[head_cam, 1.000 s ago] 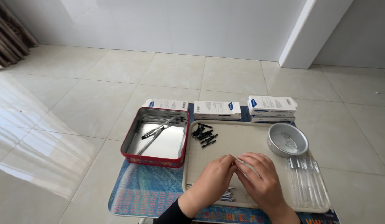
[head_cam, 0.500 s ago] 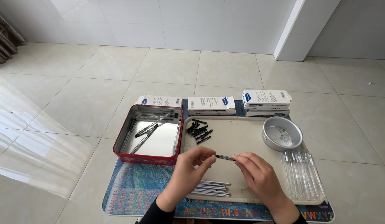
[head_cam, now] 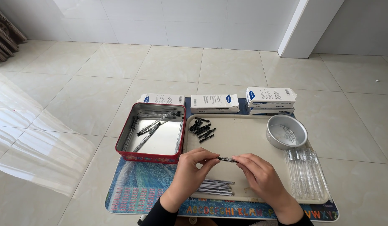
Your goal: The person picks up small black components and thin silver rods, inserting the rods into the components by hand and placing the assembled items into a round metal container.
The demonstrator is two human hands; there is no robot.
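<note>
Red-walled tin, beige tray, blue letter-patterned mat, black caps.

A plain room used for small hand-assembly piecework is shown, more home workroom than factory. Large glossy beige floor tiles and white tiled walls are seen, with a white pillar at the far right. A low table is covered by a children's alphabet mat. On it are set a beige tray, a red-rimmed metal tin, white cartons along the far edge, and sorted pen parts.
</note>
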